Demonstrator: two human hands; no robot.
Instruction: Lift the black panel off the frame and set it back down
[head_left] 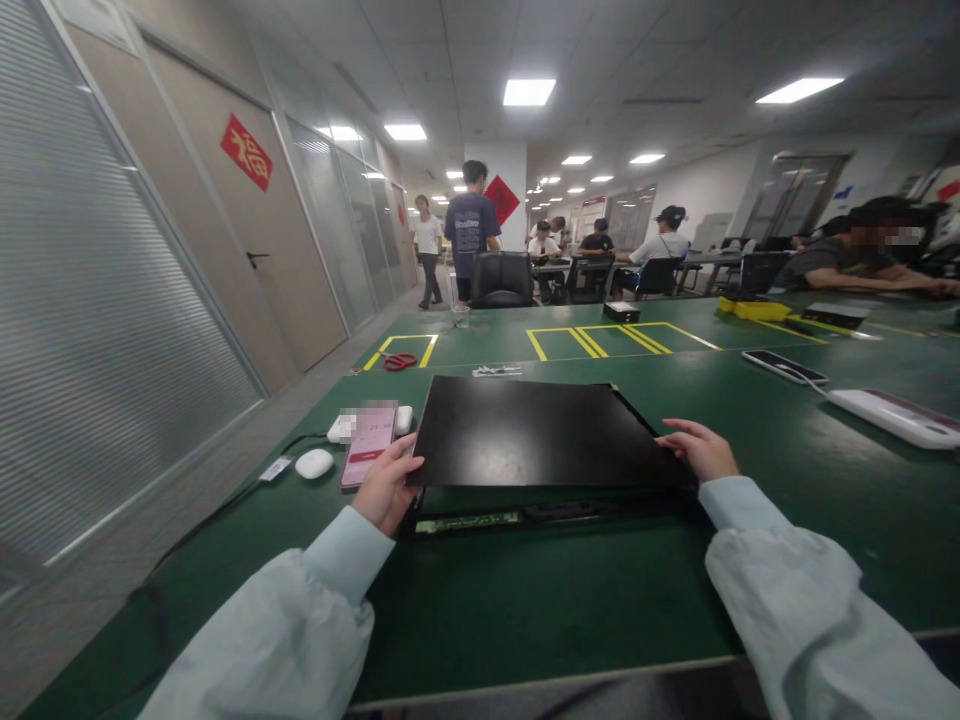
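A flat black display panel (536, 435) is raised at a tilt just above the green table. Under its near edge lies a dark frame with a thin green circuit board strip (469, 522). My left hand (386, 485) pinches the panel's left edge between thumb and fingers. At the opposite side my right hand (699, 450) has its fingers closed at the panel's right edge; its lower fingers are partly hidden. Beside my left hand lies a lit pink-screened phone (369, 445), with a white rounded case (314, 463) to its left.
Beyond the panel lie red-handled scissors (400, 361) and small pale pieces (496, 371). To the right are a dark phone (784, 366) and a white device (896, 416). A yellow tray (752, 308) and black box (622, 312) sit farther back. Several people are in the background.
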